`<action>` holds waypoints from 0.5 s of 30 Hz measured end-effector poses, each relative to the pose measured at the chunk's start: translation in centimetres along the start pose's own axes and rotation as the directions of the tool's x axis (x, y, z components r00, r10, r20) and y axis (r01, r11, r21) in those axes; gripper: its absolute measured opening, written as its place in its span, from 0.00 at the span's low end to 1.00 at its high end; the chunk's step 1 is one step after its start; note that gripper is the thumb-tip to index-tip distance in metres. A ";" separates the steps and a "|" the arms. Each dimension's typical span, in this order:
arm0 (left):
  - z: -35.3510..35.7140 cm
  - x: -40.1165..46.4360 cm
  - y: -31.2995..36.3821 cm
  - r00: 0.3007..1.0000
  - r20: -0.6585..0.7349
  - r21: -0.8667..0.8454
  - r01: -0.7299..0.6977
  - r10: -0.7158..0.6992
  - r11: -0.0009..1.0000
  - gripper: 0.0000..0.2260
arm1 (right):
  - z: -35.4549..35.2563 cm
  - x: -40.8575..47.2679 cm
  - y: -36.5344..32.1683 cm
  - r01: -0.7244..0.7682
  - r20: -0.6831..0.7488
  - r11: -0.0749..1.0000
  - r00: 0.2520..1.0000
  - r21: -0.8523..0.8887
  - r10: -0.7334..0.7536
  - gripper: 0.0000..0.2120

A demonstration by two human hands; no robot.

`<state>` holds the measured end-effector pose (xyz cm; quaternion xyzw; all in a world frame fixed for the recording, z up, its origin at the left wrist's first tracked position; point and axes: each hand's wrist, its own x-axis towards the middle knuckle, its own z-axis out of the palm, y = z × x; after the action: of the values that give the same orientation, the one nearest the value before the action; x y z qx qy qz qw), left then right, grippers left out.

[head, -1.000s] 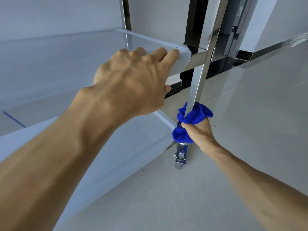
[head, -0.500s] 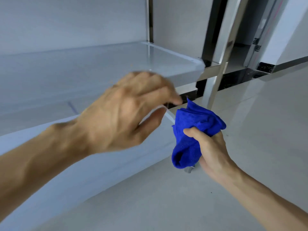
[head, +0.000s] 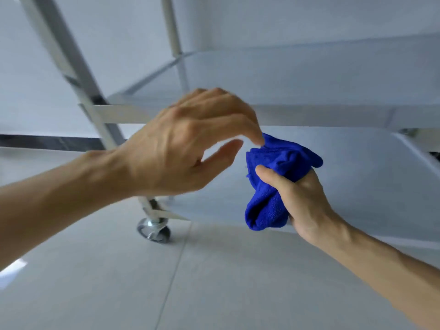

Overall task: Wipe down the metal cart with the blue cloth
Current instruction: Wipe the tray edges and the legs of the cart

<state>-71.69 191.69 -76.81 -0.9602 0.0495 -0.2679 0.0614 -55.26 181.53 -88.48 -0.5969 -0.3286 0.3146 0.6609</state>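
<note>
Right hand [head: 302, 198] clenched around bunched blue cloth [head: 273, 182], at four o'clock of frame centre, off the metal cart [head: 309, 113]. Left hand [head: 188, 144] loosely spread, fingertips touching cloth's top. Caster wheel [head: 154, 231] at seven o'clock.

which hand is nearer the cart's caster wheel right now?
Left. The left hand is above the caster wheel, slightly right of it; the right hand, gripping the cloth, is farther right.
</note>
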 end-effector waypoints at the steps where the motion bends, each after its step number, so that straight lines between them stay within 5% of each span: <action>1: -0.9 -0.9 -0.5 0.999 -0.036 0.019 0.032 -0.031 0.999 0.10 | 1.7 0.3 -0.1 -0.017 0.036 1.000 0.999 0.014 0.017 0.14; 10: -7.4 -8.8 -5.3 0.810 -0.443 0.045 0.447 -0.383 0.893 0.13 | 15.9 2.4 -1.4 0.106 0.230 0.989 0.970 -0.103 -0.080 0.15; 15: -7.6 -9.8 -9.2 0.470 -0.589 -0.236 0.678 -0.657 0.696 0.21 | 23.1 2.4 -1.0 0.174 0.261 0.984 0.952 -0.040 -0.157 0.23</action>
<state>-83.44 201.33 -73.98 -0.7512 -0.3152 -0.5775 -0.0535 -72.57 196.84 -85.69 -0.5421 -0.4699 0.3221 0.6177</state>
